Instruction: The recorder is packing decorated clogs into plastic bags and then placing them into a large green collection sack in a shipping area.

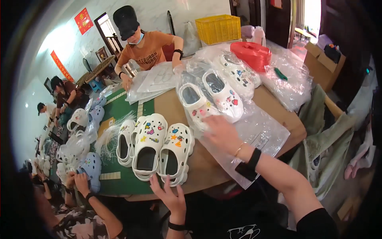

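My left hand (171,199) is open, fingers apart, at the heels of several white clogs with colourful charms. The middle clog (149,137) and the right clog (175,153) stand toes away from me, stacked on others. A further white clog (125,145) lies on its side to their left. My right hand (223,135), somewhat blurred, reaches over the toes of a pair of white clogs (223,95) in a clear plastic bag (254,135). Its fingers look stretched out, not closed on anything. Behind that pair lies another bagged white pair (238,73).
Across the table (167,103), a person in an orange shirt handles clear plastic bags (153,81). A red roll of plastic twine (250,55) and more bags lie at the far right. Blue clogs (90,171) and other people's hands are at the left. A yellow crate (218,30) stands behind.
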The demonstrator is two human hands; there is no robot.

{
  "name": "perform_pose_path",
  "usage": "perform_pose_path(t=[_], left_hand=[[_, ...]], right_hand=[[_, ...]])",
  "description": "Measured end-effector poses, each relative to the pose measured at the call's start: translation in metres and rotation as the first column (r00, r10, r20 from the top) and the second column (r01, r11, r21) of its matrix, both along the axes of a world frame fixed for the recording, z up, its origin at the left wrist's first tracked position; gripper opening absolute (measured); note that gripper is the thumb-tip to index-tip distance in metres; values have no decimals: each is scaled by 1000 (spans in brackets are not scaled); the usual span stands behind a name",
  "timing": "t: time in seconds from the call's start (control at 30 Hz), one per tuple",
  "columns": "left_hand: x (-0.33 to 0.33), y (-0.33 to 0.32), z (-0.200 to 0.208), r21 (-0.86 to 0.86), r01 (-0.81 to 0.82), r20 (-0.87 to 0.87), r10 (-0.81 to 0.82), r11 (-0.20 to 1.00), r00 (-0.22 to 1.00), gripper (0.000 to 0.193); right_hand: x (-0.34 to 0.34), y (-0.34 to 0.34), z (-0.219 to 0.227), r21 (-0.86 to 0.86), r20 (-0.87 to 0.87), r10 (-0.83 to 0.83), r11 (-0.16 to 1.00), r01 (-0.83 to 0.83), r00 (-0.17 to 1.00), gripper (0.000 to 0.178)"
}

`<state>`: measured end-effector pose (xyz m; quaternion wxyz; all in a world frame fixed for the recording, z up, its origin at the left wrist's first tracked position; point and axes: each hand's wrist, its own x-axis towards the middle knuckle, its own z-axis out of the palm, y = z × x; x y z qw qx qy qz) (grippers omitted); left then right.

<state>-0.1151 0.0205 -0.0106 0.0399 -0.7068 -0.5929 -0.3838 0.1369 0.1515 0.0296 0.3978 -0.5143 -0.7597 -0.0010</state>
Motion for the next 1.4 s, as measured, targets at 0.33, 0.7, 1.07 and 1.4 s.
perform_pose_path(t=[0.33, 0.7, 1.07, 1.4], left_hand=[[36, 8, 1, -130, 263, 163, -241, 956, 957, 33], [37, -2, 5, -137, 237, 125, -221, 962, 967, 30], [63, 12, 13, -185, 517, 495, -375, 836, 784, 51], [109, 38, -13, -218, 785, 975, 158, 580, 155, 65]], right_hand=[[119, 81, 6, -118, 69, -366, 921, 372, 928, 85], [108, 85, -31, -525, -639, -268, 837, -154, 721, 95], [106, 19, 7, -225, -974, -190, 858, -462, 123, 70], [157, -130, -19, -515, -845, -432, 817, -260, 315, 81]])
